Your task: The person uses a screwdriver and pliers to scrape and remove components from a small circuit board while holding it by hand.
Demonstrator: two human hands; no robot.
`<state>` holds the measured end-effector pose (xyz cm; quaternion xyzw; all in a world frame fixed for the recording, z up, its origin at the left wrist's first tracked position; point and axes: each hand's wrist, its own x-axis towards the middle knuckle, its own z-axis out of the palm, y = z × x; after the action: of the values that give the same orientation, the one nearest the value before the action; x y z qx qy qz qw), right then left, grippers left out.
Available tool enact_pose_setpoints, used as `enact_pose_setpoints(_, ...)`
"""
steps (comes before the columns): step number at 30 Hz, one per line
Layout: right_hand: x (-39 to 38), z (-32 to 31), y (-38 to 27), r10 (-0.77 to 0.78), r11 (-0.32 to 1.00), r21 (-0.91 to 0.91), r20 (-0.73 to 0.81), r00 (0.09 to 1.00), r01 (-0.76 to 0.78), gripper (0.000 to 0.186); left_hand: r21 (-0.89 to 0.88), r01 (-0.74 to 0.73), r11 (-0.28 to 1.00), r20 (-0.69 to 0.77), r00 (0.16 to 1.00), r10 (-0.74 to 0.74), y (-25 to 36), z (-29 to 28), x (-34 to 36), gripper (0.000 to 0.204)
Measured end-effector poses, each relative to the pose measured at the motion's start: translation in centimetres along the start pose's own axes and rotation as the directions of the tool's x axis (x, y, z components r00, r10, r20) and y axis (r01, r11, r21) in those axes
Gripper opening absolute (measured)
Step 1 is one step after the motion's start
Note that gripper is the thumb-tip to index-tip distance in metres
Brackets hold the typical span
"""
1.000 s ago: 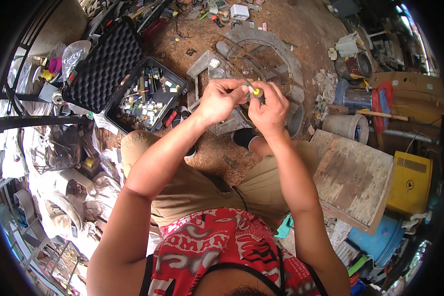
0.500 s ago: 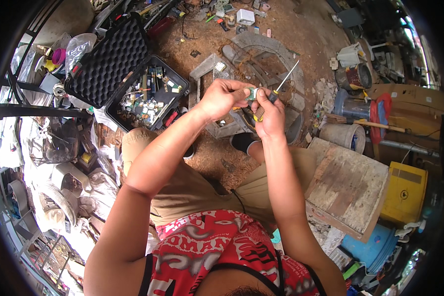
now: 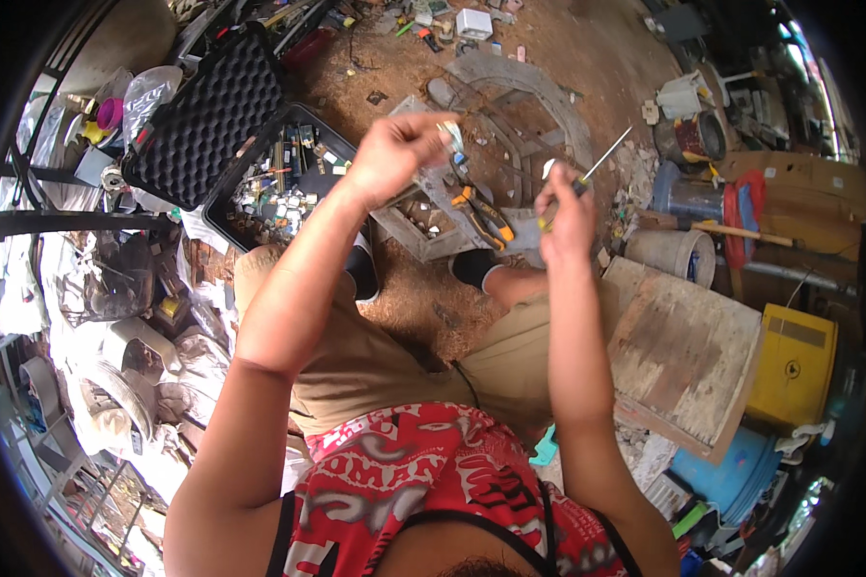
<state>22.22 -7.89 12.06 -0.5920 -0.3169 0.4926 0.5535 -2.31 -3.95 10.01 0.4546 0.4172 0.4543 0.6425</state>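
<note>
My left hand [image 3: 394, 159], smeared by motion, is closed with a small pale green circuit board [image 3: 453, 137] at its fingertips. To the right, my right hand [image 3: 570, 216] is wrapped around a screwdriver [image 3: 608, 151], its thin metal shaft pointing up and right. A small white spot shows at that hand's thumb; I cannot make out what it is. Between the hands, pliers with orange and black handles [image 3: 488, 219] lie on a worn grey frame [image 3: 409, 231] on the ground.
On the left stands an opened black case [image 3: 212, 216] with foam in its lid and many small electronic parts inside. A weathered board [image 3: 683, 356] lies by my right knee, near a yellow metal box [image 3: 789, 370] and a blue container [image 3: 731, 476]. A white box [image 3: 473, 24] sits at the far side.
My hands have moved apart: the left up and leftward with the circuit board, the right rightward with the screwdriver. The pliers between them have come into view.
</note>
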Motion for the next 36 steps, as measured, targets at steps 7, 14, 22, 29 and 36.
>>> enact_pose_setpoints(7,5.6,0.6,-3.3,-0.153,0.968,-0.209,-0.063,0.986,0.136,0.02,-0.196,-0.022,0.98,-0.299,0.954,-0.038,-0.4,-0.7,1.4,0.029)
enact_pose_setpoints(14,7.3,0.5,0.6,0.072,0.926,-0.368,-0.04,0.997,-0.081,0.031,-0.176,0.001,0.984,-0.313,0.948,-0.056,-1.1,-0.4,1.7,0.026)
enact_pose_setpoints(22,-1.8,0.2,0.2,0.084,0.96,-0.279,0.262,0.961,-0.007,0.017,-0.127,0.019,0.992,0.129,0.992,-0.002,-4.8,6.9,-1.1,0.025)
enact_pose_setpoints(29,0.3,-9.2,-4.3,-0.086,0.981,-0.171,0.005,0.996,0.086,0.019,0.639,-0.088,0.764,-0.115,0.971,0.209,-4.9,2.9,2.7,0.03)
enact_pose_setpoints(36,4.2,-21.0,-1.9,-0.047,0.986,-0.165,-0.37,0.928,-0.016,0.034,0.753,0.003,0.658,-0.313,0.881,0.355,-13.8,-4.5,8.4,0.049)
